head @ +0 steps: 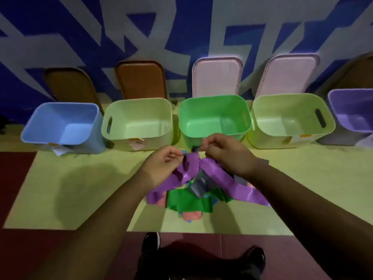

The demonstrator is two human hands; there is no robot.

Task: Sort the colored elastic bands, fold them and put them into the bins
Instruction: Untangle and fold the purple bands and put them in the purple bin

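Observation:
A pile of elastic bands lies on the yellow mat (80, 188) just in front of me. On top is a long purple band (228, 180), with a green band (187, 201), a grey band (198, 184) and a pink band (191, 216) under it. My left hand (161, 168) pinches one end of the purple band. My right hand (224, 152) pinches the band a little further right, lifting it off the pile. Several bins stand in a row behind: blue bin (60, 126), pale green bin (139, 122), bright green bin (214, 116), second pale green bin (290, 118), purple bin (351, 112).
Brown lids (141, 79) and pink lids (217, 77) lean on the blue and white wall behind the bins. Dark red floor surrounds the mat. My black shoes (254, 257) show at the bottom edge.

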